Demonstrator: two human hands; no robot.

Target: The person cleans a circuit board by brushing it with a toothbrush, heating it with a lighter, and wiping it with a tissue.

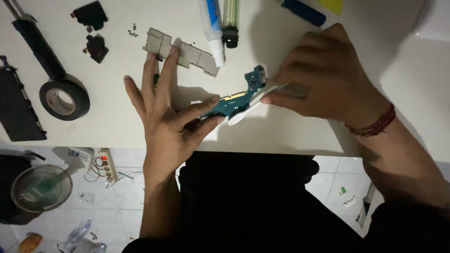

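A green circuit board is pinched at its end by the left hand, other fingers spread; a white tool is gripped by the right hand above the desk

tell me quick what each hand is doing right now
Left hand: fingers spread, thumb and forefinger pinching one end of the green circuit board.
Right hand: closed on a thin white tool laid against the board.

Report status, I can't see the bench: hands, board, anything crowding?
Left hand pinches green circuit board. Right hand works white tool against it. Metal shield, glue tube lie close behind.
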